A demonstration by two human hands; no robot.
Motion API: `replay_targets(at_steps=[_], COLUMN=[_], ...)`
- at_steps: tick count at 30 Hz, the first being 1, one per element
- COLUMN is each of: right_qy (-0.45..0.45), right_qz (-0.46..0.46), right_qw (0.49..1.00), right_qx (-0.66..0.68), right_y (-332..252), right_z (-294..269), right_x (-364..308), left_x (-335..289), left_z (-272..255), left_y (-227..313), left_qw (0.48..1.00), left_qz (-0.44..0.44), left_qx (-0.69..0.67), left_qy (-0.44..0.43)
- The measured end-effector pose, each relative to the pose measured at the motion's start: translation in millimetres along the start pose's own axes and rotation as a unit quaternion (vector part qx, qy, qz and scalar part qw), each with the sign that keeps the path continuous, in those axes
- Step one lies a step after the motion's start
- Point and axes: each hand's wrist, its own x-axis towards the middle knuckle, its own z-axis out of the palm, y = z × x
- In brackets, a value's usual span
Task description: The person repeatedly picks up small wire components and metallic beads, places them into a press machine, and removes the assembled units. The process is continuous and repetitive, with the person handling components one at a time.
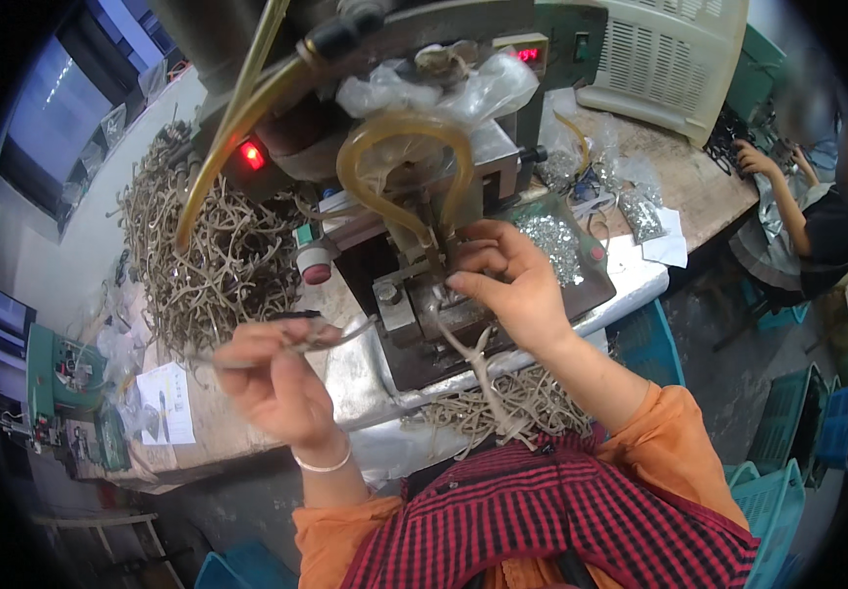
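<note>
My left hand point(281, 383) is left of the machine, its fingers pinched on a grey-beige cord point(343, 334) that sticks out on both sides, partly blurred. My right hand point(517, 285) is at the working head of the press machine point(409, 304), thumb and forefinger together beside the metal jaws. What those fingertips hold, if anything, is too small to make out. Another grey-beige cord point(480, 365), forked in the middle, runs from the jaws down toward my lap. A pile of similar cords point(527, 398) lies between the machine and my checked apron point(483, 501).
A large heap of cords point(213, 245) covers the table's left side. Small shiny metal parts point(551, 245) fill a tray right of the machine. A red push button point(316, 273) projects at its left. Yellowish tubes point(404, 123) loop overhead. At right, another person point(787, 201) sits near plastic crates point(782, 422).
</note>
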Motion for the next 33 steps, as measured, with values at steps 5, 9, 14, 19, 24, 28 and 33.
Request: replay_targets(at_steps=[5, 9, 14, 19, 24, 28, 33], right_qy=[0.072, 0.107, -0.007, 0.018, -0.053, -0.085, -0.03], right_qz=[0.019, 0.002, -0.041, -0.139, -0.08, -0.02, 0.002], right_qw=[0.992, 0.992, 0.992, 0.939, 0.984, 0.994, 0.989], right_qx=[0.106, 0.068, -0.117, -0.315, -0.151, -0.06, -0.144], right_y=[6, 7, -6, 24, 19, 10, -17], right_z=[15, 13, 10, -22, -10, 4, -8], right_x=[-7, -18, -20, -23, -13, -12, -16], left_x=[25, 15, -24, -48, -47, -42, -47], left_z=[27, 20, 16, 38, 27, -5, 26], left_y=[-19, -24, -16, -16, -7, -2, 8], left_qw=[0.997, 0.984, 0.97, 0.962, 0.984, 0.973, 0.951], left_qz=[0.026, 0.033, 0.102, 0.104, 0.08, 0.022, 0.079], left_qx=[0.072, 0.17, 0.18, 0.153, 0.122, 0.222, 0.245], left_qy=[-0.022, -0.035, -0.129, -0.202, -0.105, -0.055, -0.173])
